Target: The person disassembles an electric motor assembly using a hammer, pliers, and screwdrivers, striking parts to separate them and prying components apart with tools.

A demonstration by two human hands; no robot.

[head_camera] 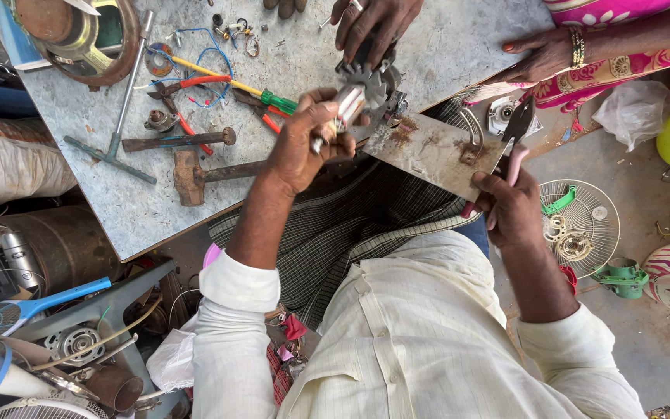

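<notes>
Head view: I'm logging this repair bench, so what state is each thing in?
Left hand: closed around a small motor rotor, held above the table.
Right hand: gripping pliers, jaws up.
Hammer: lying flat on the table.
Green-handled screwdriver: lying flat.

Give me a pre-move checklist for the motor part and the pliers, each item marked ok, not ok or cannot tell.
1. Left hand has a firm hold on the motor rotor: ok, fingers wrap it.
2. Right hand grips the pliers by the pink handles: ok.
3. Plier jaws open: cannot tell, tips too small.
4. Rusty metal plate supported: ok, it rests at the table edge.
5. Other people's hands clear: not ok, another person's hand touches the toothed metal part beside the rotor.
6. Hammer out of the way: ok, it lies left of the hands.
</notes>
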